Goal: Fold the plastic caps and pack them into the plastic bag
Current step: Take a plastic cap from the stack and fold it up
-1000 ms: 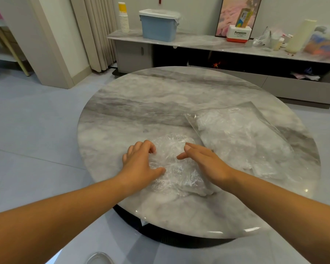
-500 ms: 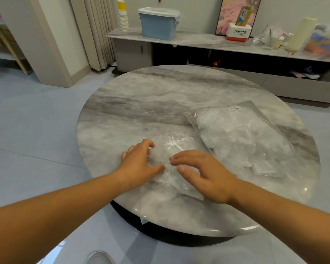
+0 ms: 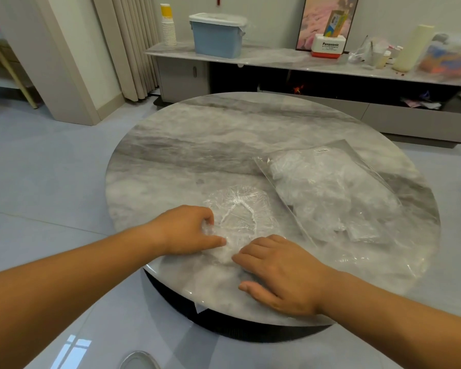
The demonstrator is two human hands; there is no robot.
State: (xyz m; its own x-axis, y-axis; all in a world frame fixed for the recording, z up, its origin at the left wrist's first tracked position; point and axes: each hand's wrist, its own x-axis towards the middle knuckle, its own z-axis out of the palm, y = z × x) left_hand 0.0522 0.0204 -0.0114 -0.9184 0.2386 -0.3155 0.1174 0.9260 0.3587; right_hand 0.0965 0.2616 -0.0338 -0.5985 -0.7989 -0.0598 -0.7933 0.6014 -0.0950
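Observation:
A clear crinkled plastic cap with a white elastic rim lies on the round marble table, near its front edge. My left hand grips the cap's left edge with curled fingers and thumb. My right hand lies on the cap's near edge with fingers fairly straight, pressing it to the table. To the right lies a clear plastic bag with several caps inside, its open mouth toward the cap.
Behind the table runs a low sideboard carrying a blue lidded box, stacked paper cups, a white-and-red box and clutter. Curtains hang at the back left. Grey tiled floor surrounds the table.
The cap has been pulled open and spread flatter, its elastic rim now showing. My right hand slid back toward the table's near edge. My left hand has bunched the cap's left edge.

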